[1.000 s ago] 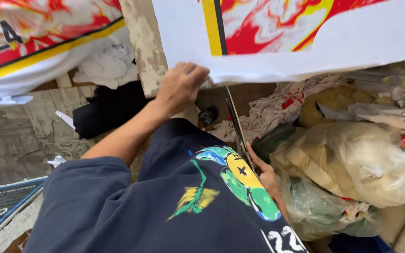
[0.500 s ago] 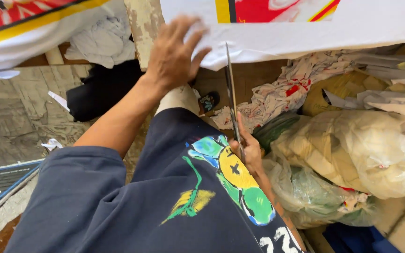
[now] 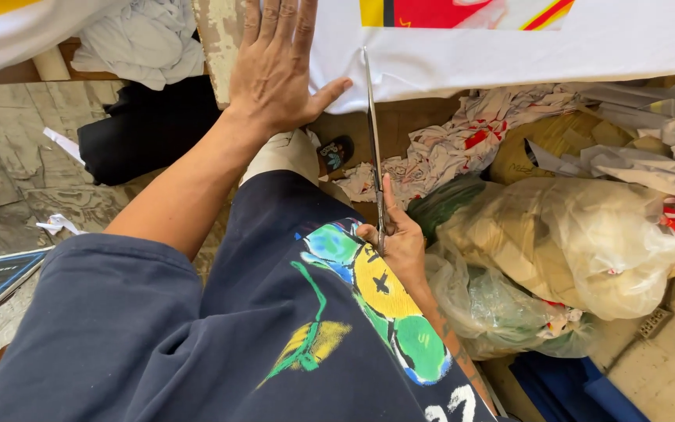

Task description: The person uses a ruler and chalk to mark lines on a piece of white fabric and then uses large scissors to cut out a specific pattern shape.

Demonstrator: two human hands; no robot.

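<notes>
My left hand [image 3: 279, 66] lies flat, fingers spread, on the edge of a white printed fabric sheet [image 3: 525, 55] with red and yellow artwork, at the top of the view. My right hand [image 3: 396, 246] grips the handles of long scissors [image 3: 373, 133]. The blades point up and meet the sheet's lower edge just right of my left thumb. My dark blue shirt with a colourful print [image 3: 369, 305] fills the bottom of the view.
Clear plastic bags stuffed with scraps [image 3: 564, 242] pile up at the right. Crumpled printed offcuts [image 3: 462, 141] lie under the sheet. A black cloth [image 3: 146, 129] and a white cloth [image 3: 142, 43] sit at the upper left, beside a worn wooden post [image 3: 216, 39].
My left hand has moved up and flattened on the sheet's edge. The scissors have risen, so the blade tips now reach the fabric edge.
</notes>
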